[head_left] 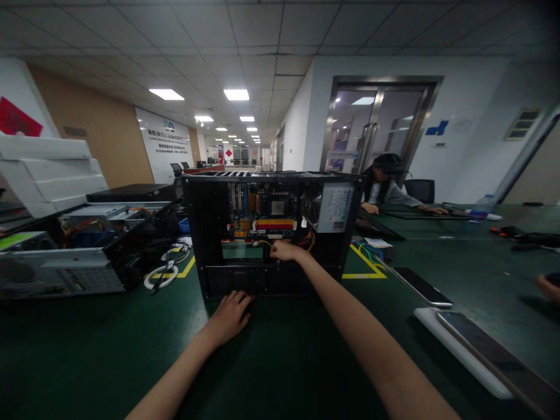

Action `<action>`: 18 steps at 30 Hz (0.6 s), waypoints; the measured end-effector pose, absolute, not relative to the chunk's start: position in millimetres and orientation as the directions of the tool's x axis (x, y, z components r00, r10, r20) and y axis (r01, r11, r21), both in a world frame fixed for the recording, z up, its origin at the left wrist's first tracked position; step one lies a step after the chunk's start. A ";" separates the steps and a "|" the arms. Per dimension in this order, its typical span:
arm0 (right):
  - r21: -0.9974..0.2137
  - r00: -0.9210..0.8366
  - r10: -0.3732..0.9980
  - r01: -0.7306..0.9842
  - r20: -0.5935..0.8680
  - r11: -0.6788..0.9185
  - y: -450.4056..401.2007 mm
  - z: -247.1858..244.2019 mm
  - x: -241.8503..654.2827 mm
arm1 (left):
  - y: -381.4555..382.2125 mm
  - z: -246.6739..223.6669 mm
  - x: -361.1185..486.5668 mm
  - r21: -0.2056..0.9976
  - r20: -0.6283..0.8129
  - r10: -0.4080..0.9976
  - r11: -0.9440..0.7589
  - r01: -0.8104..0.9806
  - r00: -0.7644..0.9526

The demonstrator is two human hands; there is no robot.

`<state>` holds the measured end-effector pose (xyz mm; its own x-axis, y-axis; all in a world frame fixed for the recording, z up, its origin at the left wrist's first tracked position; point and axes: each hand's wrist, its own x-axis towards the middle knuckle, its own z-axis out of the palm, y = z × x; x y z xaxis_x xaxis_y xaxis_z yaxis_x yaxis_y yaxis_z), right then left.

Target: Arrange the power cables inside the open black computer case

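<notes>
Right fingers inside the open computer case, left fingers spread on the counter

Your right hand (285, 251) reaches into the lower middle of the black computer case (236, 280), which stands upright with its open side facing you. The fingers are curled in beside a thin yellow wire (263, 242); you can't tell from this view whether they grip it. Your left hand (228, 319) lies palm down on the green counter (271, 373), its fingers open and slightly spread, their tips close to the case's bottom edge.

Above your right fingers is the motherboard (262, 207), with red and yellow slots running across its lower part. Up and to the right of those fingers are a fan (312, 205) and the labelled power supply (336, 208), with a bundle of coloured cables (310, 239) hanging below them.

Left of your left fingers, beyond a coil of white cable (161, 277), a second computer case (87, 251) lies with its insides exposed. Well to the right of your fingers, a dark phone (422, 286) lies on the counter, farther from you than a white slab (464, 353). Beyond your right fingers, across to the right, a person (389, 186) sits with both arms on the counter, near a plastic bottle (482, 207).
</notes>
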<state>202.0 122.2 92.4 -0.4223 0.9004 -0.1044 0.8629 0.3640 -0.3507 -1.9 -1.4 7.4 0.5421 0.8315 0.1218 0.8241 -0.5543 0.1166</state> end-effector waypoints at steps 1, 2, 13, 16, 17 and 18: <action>-0.360 -0.420 0.892 0.868 -0.164 0.343 127.2 88.5 197.6 | -1.6 7.5 -1.9 0.117 0.121 0.833 -0.553 0.825 0.540; -0.358 -0.420 0.884 0.872 -0.203 0.333 131.4 84.8 193.5 | -1.8 7.5 -2.0 0.117 0.122 0.834 -0.550 0.827 0.538; -0.237 -0.434 0.842 0.897 -0.321 0.372 157.3 61.9 172.7 | -0.5 6.4 -1.8 0.116 0.126 0.836 -0.548 0.829 0.535; -0.228 -0.421 0.810 0.906 -0.409 0.356 153.5 64.2 172.5 | -1.0 7.1 -1.2 0.116 0.111 0.843 -0.538 0.835 0.527; -0.227 -0.419 0.800 0.908 -0.429 0.353 151.2 66.1 172.7 | -1.2 7.3 -1.1 0.116 0.111 0.843 -0.538 0.835 0.527; -0.226 -0.415 0.795 0.909 -0.443 0.349 148.7 68.3 172.8 | -1.4 7.5 -1.1 0.118 0.113 0.841 -0.540 0.834 0.529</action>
<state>172.8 148.7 68.3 -0.4150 0.7948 -0.4427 0.9095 0.3491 -0.2258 -1.1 -1.4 7.5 0.5287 0.8413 0.1129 0.8336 -0.5397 0.1176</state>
